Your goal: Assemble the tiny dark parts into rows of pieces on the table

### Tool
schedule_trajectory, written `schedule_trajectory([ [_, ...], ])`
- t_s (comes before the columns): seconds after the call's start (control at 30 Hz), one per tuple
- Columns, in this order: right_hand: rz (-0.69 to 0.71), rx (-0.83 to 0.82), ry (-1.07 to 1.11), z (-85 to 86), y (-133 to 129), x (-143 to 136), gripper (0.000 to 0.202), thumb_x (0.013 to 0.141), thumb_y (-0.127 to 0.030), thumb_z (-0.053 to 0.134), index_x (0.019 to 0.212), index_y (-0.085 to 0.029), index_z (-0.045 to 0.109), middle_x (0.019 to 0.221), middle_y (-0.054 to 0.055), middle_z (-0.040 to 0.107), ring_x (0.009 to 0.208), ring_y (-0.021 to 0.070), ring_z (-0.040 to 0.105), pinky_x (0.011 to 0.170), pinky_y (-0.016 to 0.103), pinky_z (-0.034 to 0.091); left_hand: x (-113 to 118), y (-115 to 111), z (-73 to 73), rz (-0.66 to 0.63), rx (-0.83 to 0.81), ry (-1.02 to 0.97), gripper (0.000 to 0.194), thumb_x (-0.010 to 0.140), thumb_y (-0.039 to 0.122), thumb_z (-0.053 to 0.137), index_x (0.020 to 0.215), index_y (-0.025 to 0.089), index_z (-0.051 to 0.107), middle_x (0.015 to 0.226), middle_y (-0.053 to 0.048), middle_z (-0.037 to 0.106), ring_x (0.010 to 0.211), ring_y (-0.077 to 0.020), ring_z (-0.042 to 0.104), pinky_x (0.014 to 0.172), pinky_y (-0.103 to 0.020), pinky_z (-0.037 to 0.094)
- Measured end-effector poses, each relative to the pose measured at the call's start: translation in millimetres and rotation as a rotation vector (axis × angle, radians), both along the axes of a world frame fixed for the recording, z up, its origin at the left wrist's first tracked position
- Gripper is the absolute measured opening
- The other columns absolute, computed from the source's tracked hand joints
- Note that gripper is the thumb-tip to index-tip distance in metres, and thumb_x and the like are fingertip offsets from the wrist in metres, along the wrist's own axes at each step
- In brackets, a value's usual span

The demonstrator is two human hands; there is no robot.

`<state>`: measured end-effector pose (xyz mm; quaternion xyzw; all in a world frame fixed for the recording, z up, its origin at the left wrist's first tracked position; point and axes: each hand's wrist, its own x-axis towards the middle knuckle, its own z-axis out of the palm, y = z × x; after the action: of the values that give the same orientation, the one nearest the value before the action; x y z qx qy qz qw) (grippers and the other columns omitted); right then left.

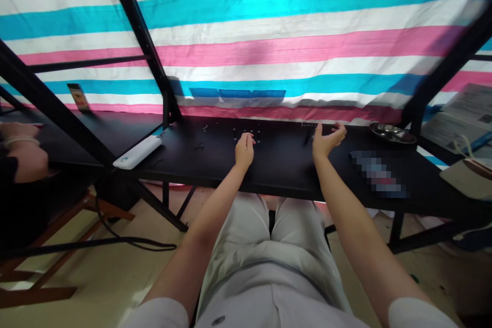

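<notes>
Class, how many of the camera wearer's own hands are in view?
2: the left hand, fingers curled, near the black table's middle; the right hand, thumb apart from its fingers, farther right.

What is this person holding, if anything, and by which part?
The right hand, thumb and fingers apart, shows nothing held. The left hand is curled near some small pieces; whether its fingers hold one cannot be told.
</notes>
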<state>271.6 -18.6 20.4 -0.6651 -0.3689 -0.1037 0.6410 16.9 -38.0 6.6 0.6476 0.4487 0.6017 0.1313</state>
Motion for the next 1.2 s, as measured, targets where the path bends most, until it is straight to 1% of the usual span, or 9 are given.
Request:
schedule_trajectory([
  [0.07,-0.007,-0.092,0.111,-9.2,5.1,7.8,0.039,0.079,-0.043,0.053,0.110,-0.022,0.043,0.117,0.012,0.048,0.106,0.0267,0.046,0.092,0.051,0.033,-0.2,0.3,-0.3,-0.006,0.004,-0.006,0.028,0.094,0.033,0.030,0.093,0.020,0.055,0.073,-0.002,0.060,0.072,-0.0138,0.058,0.072,-0.027,0.045],
  [0.17,0.027,-0.210,0.216,-20.0,13.2,13.0,0.037,0.074,-0.044,0.059,0.100,-0.023,0.046,0.117,0.010,0.049,0.111,0.0285,0.043,0.092,0.052,0.032,-0.4,0.4,-0.5,-0.013,0.007,-0.011,0.028,0.094,0.033,0.030,0.092,0.020,0.055,0.072,-0.002,0.059,0.072,-0.0138,0.058,0.072,-0.027,0.045],
  [0.3,0.067,-0.288,0.236,-25.8,19.6,15.4,0.033,0.069,-0.040,0.065,0.092,-0.023,0.048,0.117,0.009,0.050,0.113,0.0280,0.040,0.094,0.050,0.030,-0.7,1.1,-1.5,-0.024,0.005,-0.020,0.028,0.094,0.035,0.031,0.092,0.020,0.055,0.073,-0.002,0.059,0.072,-0.0137,0.058,0.072,-0.027,0.045],
  [0.8,0.054,-0.286,0.138,-32.7,30.1,20.4,0.017,0.073,-0.035,0.057,0.078,-0.020,0.052,0.104,0.007,0.053,0.102,0.0259,0.045,0.090,0.052,0.032,-0.6,-0.4,0.3,-0.010,-0.025,-0.005,0.029,0.095,0.034,0.030,0.093,0.020,0.055,0.073,-0.002,0.060,0.073,-0.0133,0.058,0.074,-0.026,0.045],
  [0.87,0.049,-0.278,0.146,-31.8,29.3,20.8,0.014,0.075,-0.034,0.054,0.078,-0.020,0.052,0.100,0.007,0.054,0.099,0.0251,0.047,0.090,0.051,0.033,-0.4,-0.5,0.4,-0.011,-0.024,-0.008,0.029,0.095,0.034,0.030,0.093,0.020,0.055,0.073,-0.002,0.060,0.072,-0.0134,0.058,0.074,-0.026,0.045],
  [0.97,0.067,-0.216,0.149,-29.1,26.5,20.8,0.013,0.080,-0.030,0.046,0.085,-0.020,0.050,0.094,0.007,0.056,0.093,0.0224,0.051,0.090,0.044,0.035,-0.2,0.1,-0.2,-0.016,-0.022,-0.014,0.029,0.095,0.035,0.030,0.092,0.020,0.055,0.073,-0.002,0.060,0.072,-0.0132,0.058,0.073,-0.026,0.045],
  [1.07,0.123,-0.147,0.086,-26.1,23.1,18.1,0.020,0.086,-0.026,0.034,0.097,-0.018,0.048,0.097,0.010,0.057,0.092,0.0208,0.053,0.087,0.037,0.037,-0.2,1.0,-1.0,-0.023,-0.009,-0.019,0.029,0.095,0.035,0.030,0.092,0.020,0.055,0.073,-0.002,0.060,0.072,-0.0131,0.058,0.073,-0.026,0.045],
  [1.13,0.161,-0.164,0.008,-24.8,21.0,14.1,0.024,0.088,-0.024,0.030,0.101,-0.017,0.048,0.103,0.012,0.055,0.096,0.0215,0.052,0.087,0.036,0.038,-0.3,1.3,-1.4,-0.024,-0.005,-0.017,0.030,0.095,0.035,0.030,0.093,0.020,0.055,0.073,-0.002,0.060,0.072,-0.0132,0.058,0.073,-0.026,0.045],
  [1.2,0.201,-0.232,-0.072,-24.4,19.4,9.4,0.025,0.088,-0.024,0.029,0.101,-0.016,0.049,0.105,0.014,0.055,0.097,0.0224,0.052,0.086,0.037,0.038,-0.3,1.3,-1.6,-0.019,-0.010,-0.011,0.030,0.095,0.035,0.030,0.093,0.020,0.055,0.074,-0.002,0.060,0.072,-0.0134,0.058,0.073,-0.027,0.046],
])
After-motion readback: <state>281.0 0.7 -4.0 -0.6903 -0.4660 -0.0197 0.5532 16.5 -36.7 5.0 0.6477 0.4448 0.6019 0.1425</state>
